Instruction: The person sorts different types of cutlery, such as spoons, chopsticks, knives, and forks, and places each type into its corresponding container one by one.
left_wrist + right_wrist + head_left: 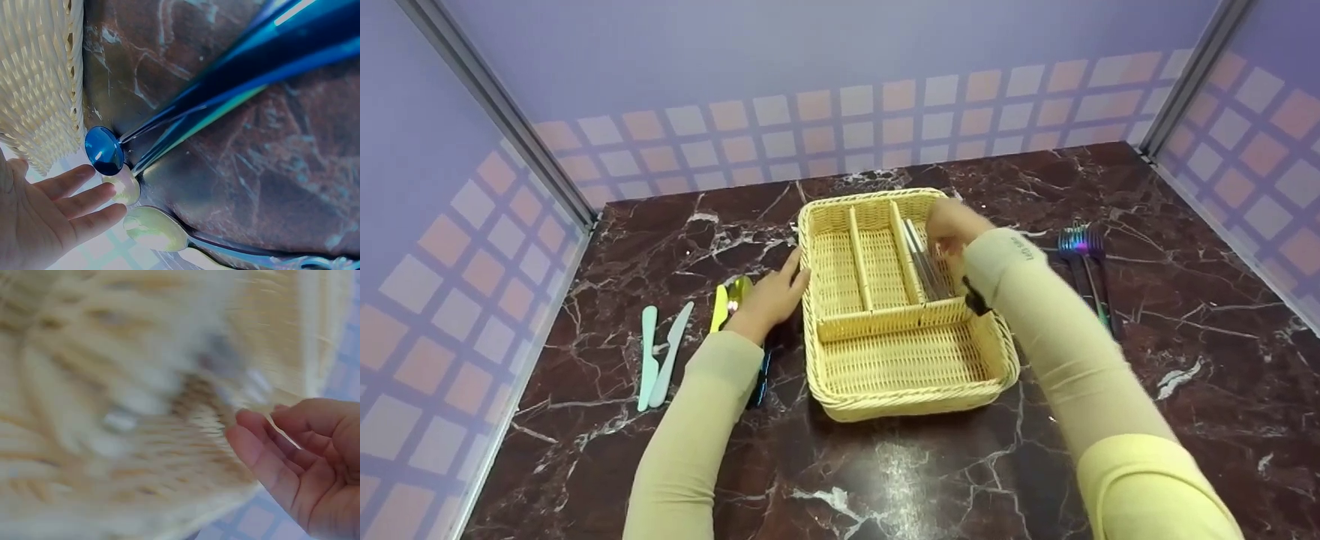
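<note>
A pale yellow wicker basket (911, 360) has three narrow compartments at its back and one wide compartment in front. My left hand (775, 297) is by the basket's left side, fingers straight and fingertips right at the rim. Below that hand in the left wrist view lie a blue spoon (104, 151) and a pale gold spoon (154, 228). My right hand (956, 231) reaches into the back right compartment, beside slim silver utensils (924, 266) that lie lengthwise there. In the right wrist view its fingers (264, 461) are loosely bent with nothing between them.
Two mint-green knives (667, 360) lie at the left of the dark marble table (885, 480). Closer to the basket is a yellow knife (719, 306). Several dark iridescent forks (1086, 262) lie to the right. Tiled panels (855, 127) stand around the back and sides.
</note>
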Demonstrator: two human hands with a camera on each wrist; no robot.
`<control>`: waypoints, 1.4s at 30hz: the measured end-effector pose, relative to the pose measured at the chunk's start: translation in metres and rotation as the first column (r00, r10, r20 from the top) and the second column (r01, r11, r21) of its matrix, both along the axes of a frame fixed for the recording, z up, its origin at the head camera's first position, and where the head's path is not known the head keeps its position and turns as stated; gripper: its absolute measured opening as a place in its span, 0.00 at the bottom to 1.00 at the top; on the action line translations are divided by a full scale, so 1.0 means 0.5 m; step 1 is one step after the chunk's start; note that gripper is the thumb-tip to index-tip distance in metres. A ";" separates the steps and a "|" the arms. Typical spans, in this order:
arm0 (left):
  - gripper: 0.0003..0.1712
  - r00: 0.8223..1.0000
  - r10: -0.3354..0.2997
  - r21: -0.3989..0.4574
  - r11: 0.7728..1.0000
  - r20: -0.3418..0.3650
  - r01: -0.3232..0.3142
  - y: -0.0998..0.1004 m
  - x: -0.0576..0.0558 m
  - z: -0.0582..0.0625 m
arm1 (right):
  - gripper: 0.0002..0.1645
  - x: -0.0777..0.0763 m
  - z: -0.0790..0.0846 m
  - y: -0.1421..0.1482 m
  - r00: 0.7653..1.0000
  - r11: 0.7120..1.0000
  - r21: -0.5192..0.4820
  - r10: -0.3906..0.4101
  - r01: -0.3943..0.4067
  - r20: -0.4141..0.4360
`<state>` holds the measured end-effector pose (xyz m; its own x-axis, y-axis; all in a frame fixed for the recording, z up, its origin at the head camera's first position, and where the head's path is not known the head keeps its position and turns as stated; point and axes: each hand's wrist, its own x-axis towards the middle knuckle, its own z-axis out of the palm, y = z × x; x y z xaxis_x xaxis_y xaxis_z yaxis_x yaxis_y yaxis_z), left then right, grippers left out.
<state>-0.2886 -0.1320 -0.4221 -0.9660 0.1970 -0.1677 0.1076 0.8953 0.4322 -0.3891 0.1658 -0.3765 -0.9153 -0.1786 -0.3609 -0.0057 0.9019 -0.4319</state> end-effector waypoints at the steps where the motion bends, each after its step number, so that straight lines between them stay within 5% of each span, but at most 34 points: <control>1: 0.34 1.000 0.001 0.003 1.000 0.004 -0.001 0.000 0.000 -0.001 | 0.12 0.025 0.035 0.005 0.999 0.997 -0.068 -0.041 0.040 -0.012; 5: 0.34 1.000 0.012 0.001 1.000 0.010 -0.012 -0.001 0.002 -0.003 | 0.18 0.058 0.110 0.070 0.989 0.967 -0.247 -0.089 0.057 -0.118; 11: 0.34 1.000 0.010 0.005 1.000 0.019 -0.010 0.002 0.002 -0.002 | 0.21 0.093 0.147 0.220 0.951 0.967 -0.229 -0.172 0.113 -0.258; 16: 0.34 1.000 0.001 0.009 1.000 0.024 -0.001 0.008 -0.001 0.004 | 0.09 0.129 0.078 0.369 0.925 0.963 -0.161 -0.255 0.216 -0.283; 20: 0.34 1.000 0.003 0.000 1.000 0.022 -0.003 0.006 -0.004 0.005 | 0.06 0.154 0.009 0.446 0.935 0.933 -0.158 -0.340 0.323 -0.101; 24: 0.34 1.000 0.005 0.001 1.000 0.013 -0.005 0.004 -0.006 0.006 | 0.11 0.167 -0.032 0.475 0.916 0.896 -0.191 -0.393 0.401 0.077; 27: 0.34 1.000 0.002 0.006 1.000 0.012 -0.002 0.003 -0.006 0.005 | 0.17 0.171 -0.051 0.477 0.906 0.880 -0.217 -0.402 0.423 0.133; 42: 0.34 1.000 0.006 0.010 1.000 0.024 -0.006 0.001 0.002 0.001 | 0.15 0.174 -0.092 0.458 0.853 0.827 -0.227 -0.521 0.514 0.033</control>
